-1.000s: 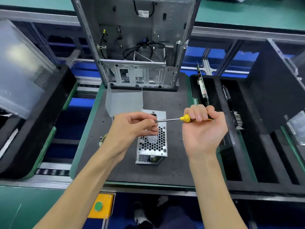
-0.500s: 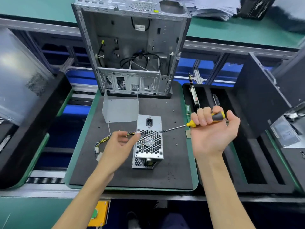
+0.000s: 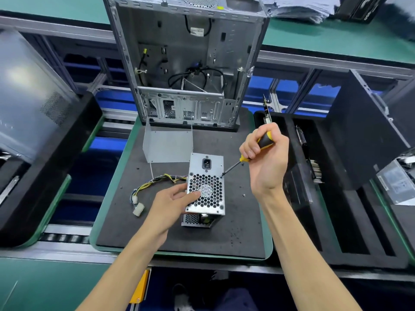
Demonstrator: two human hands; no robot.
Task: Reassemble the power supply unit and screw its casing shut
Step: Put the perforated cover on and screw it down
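Observation:
The silver power supply unit (image 3: 206,176) stands on the black foam mat (image 3: 238,230), honeycomb fan grille up, its power socket at the far end. A yellow and black cable bundle (image 3: 157,181) with white plugs trails off its left side. My left hand (image 3: 173,198) rests against the unit's left edge, fingers straight on the grille. My right hand (image 3: 265,158) grips a yellow and black screwdriver (image 3: 244,159); its tip sits at the unit's right edge, at a screw hole. A loose screw (image 3: 244,195) lies on the mat right of the unit.
An open grey computer case (image 3: 188,63) stands at the mat's far edge, with a bent metal cover plate (image 3: 168,143) in front of it. Black foam trays (image 3: 336,198) with parts fill the right side; a panel in a black tray (image 3: 33,108) sits left.
My left hand moved from the screwdriver tip down onto the unit's left edge. My right hand tilted the screwdriver down, bringing its tip to the unit's right edge.

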